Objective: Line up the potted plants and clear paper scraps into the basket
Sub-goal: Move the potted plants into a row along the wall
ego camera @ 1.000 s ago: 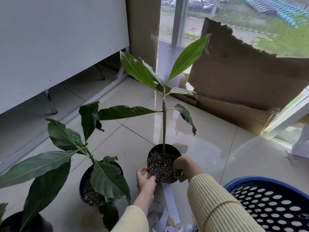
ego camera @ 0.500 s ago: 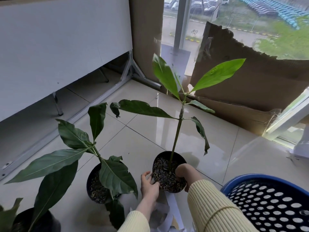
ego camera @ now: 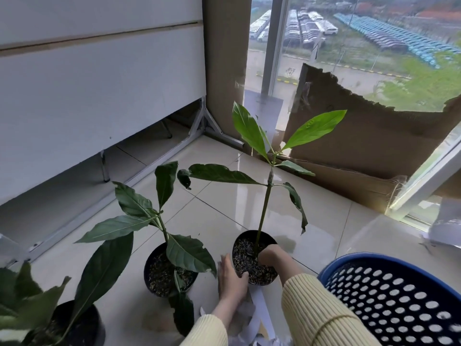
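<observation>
In the head view, both hands clasp the tall plant's pot (ego camera: 265, 235) from opposite sides. The left hand (ego camera: 232, 279) wraps the near-left wall with a fingertip hooked over the rim, and the right hand (ego camera: 270, 254) curls over the right rim onto the soil. I cannot tell whether the pot rests on the floor or is just off it. Its stem (ego camera: 263, 211) rises almost straight from between the hands, tipping slightly away at the top. The second pot (ego camera: 159, 270) sits just beside the grip on the left, leaves nearly brushing the left hand. The third pot (ego camera: 86, 325) lies further left and nearer the person, so the row runs on that slant. The left hand is nearer that row. Paper scraps (ego camera: 259, 304) lie under the wrists, and the basket (ego camera: 374, 257) is close on the right, by the right sleeve.
</observation>
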Demonstrator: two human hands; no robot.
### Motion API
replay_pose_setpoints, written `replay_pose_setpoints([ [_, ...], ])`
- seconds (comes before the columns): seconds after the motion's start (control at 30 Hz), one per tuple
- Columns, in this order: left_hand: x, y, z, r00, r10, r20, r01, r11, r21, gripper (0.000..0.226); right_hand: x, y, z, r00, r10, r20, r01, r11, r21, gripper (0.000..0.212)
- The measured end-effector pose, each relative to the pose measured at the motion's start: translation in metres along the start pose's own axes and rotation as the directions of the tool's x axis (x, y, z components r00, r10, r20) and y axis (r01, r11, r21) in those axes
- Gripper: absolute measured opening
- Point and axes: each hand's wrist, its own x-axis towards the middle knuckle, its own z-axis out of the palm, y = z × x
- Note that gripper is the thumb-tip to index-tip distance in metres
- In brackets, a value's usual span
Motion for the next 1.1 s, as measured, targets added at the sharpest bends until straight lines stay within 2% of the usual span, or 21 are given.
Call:
replay_pose_setpoints([
  [0.07,-0.018,0.005,-0.011,0.994,0.105,-0.016,-0.104,0.992,0.074,0.077,-0.034,0.001,-0.007,0.995,0.013,-0.100,-0.009,0.999,0.038,0.063],
  [0.2,-0.038,0.009,-0.023,0.978,0.209,0.010,-0.207,0.959,0.196,0.084,-0.071,0.003,-0.008,0.984,-0.104,-0.143,0.100,0.994,-0.035,0.080],
  [0.37,-0.099,0.015,-0.049,0.960,0.277,0.049,-0.279,0.915,0.292,0.090,-0.147,0.017,-0.004,0.890,-0.372,-0.265,0.314,0.920,-0.236,0.087],
  [0.47,-0.134,0.012,-0.062,0.967,0.244,0.067,-0.253,0.916,0.311,0.094,-0.187,0.025,0.005,0.812,-0.483,-0.327,0.377,0.862,-0.339,0.089],
  [0.6,-0.172,-0.004,-0.082,0.982,0.185,0.037,-0.186,0.912,0.366,0.094,-0.230,0.041,0.021,0.770,-0.550,-0.323,0.416,0.817,-0.400,0.087],
  [0.83,-0.257,-0.049,-0.153,0.966,0.239,-0.092,-0.176,0.881,0.439,0.098,-0.309,0.075,0.055,0.700,-0.645,-0.306,0.471,0.739,-0.482,0.085],
  [1.1,-0.333,-0.088,-0.230,0.928,0.248,-0.278,-0.050,0.823,0.565,0.105,-0.368,0.083,0.092,0.618,-0.740,-0.265,0.553,0.649,-0.523,0.090],
])
